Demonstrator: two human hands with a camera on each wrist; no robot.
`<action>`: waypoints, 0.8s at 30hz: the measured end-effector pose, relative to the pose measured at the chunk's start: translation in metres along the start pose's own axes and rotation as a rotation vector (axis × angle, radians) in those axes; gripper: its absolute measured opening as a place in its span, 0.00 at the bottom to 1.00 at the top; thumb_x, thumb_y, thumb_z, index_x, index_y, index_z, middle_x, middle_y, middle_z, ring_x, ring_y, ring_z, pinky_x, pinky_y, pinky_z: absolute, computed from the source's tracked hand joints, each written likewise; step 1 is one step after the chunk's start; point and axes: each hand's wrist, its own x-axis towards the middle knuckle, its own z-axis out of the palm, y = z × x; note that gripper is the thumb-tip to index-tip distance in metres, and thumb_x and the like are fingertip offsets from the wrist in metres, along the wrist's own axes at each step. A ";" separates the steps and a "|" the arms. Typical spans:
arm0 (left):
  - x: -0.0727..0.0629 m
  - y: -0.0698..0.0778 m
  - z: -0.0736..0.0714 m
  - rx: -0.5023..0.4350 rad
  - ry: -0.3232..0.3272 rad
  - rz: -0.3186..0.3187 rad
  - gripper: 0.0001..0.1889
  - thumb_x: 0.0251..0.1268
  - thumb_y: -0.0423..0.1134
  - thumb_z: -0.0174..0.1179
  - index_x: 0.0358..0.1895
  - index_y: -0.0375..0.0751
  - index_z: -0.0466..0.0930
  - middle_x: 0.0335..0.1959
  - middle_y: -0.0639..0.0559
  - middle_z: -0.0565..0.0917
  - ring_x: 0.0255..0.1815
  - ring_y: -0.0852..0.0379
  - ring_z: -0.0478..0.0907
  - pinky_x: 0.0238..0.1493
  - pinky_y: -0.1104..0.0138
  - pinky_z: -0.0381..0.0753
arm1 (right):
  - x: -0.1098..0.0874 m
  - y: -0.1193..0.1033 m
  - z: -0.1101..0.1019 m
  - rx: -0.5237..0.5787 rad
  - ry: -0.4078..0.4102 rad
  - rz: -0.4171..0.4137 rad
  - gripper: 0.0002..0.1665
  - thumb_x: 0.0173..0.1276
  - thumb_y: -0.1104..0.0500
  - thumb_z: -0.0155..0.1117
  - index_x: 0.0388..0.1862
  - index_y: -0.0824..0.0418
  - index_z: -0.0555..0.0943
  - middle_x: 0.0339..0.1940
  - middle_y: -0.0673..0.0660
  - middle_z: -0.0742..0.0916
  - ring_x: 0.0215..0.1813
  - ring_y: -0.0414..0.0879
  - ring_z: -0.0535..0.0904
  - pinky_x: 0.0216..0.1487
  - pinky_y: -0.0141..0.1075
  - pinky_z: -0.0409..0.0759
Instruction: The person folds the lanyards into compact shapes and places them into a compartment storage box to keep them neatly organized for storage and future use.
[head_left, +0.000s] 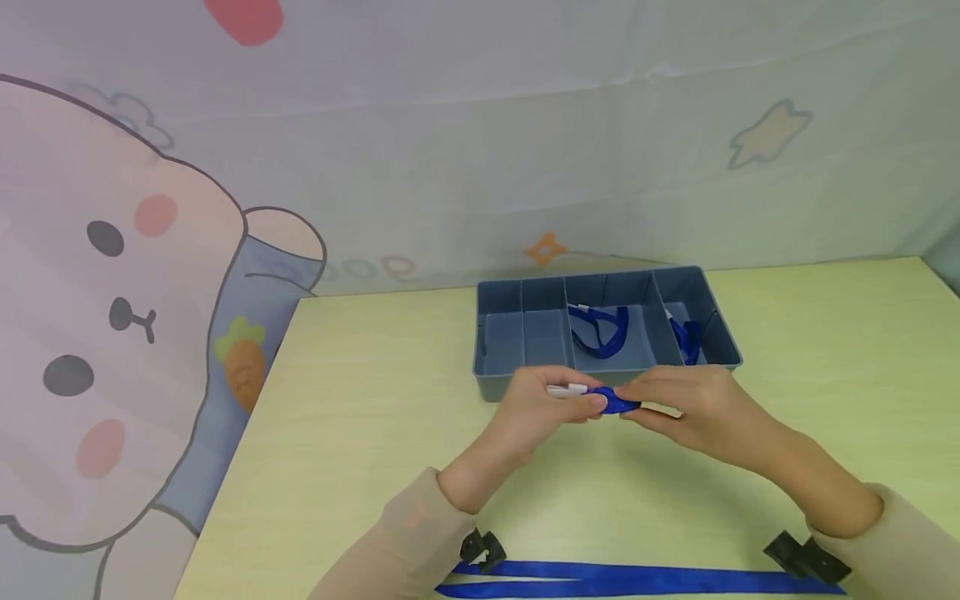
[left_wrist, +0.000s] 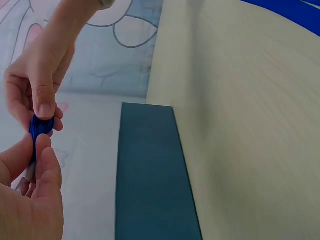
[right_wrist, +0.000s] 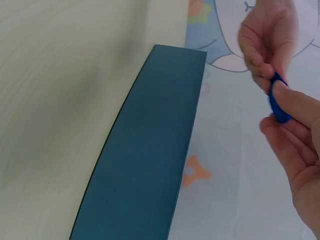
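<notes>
Both hands hold a small folded bundle of blue lanyard just in front of the tray. My left hand pinches its left end between thumb and fingers, and a white plastic clip sticks out there. On the other end, my right hand grips the bundle with thumb and fingertips. In the left wrist view the blue bundle stands between the two sets of fingertips. The right wrist view shows the bundle too; its clip is hidden there.
Behind the hands stands a blue-grey divided tray. One coiled blue lanyard lies in a middle compartment, another lanyard in the right one. A long blue strap stretches along the table's near side. A printed cloth hangs behind.
</notes>
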 end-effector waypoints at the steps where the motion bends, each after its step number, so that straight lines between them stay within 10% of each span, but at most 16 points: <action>1: 0.000 -0.001 0.000 0.009 0.004 -0.007 0.08 0.54 0.30 0.66 0.37 0.31 0.84 0.32 0.46 0.83 0.32 0.49 0.83 0.39 0.63 0.82 | 0.000 0.000 -0.001 0.017 -0.030 0.039 0.23 0.69 0.46 0.52 0.34 0.63 0.85 0.30 0.52 0.87 0.28 0.41 0.83 0.29 0.22 0.77; 8: 0.002 -0.007 0.001 0.043 -0.005 0.011 0.07 0.54 0.30 0.67 0.37 0.33 0.85 0.32 0.48 0.83 0.31 0.56 0.80 0.39 0.60 0.81 | 0.004 -0.001 -0.005 0.188 -0.187 0.410 0.20 0.48 0.60 0.76 0.42 0.62 0.84 0.34 0.48 0.87 0.32 0.34 0.81 0.33 0.27 0.80; 24: 0.004 -0.008 0.003 0.164 0.022 0.162 0.08 0.52 0.34 0.69 0.37 0.39 0.86 0.32 0.52 0.83 0.31 0.59 0.76 0.29 0.70 0.78 | 0.018 0.002 -0.011 0.453 -0.343 0.895 0.12 0.56 0.58 0.71 0.38 0.63 0.86 0.29 0.50 0.87 0.29 0.45 0.76 0.28 0.34 0.78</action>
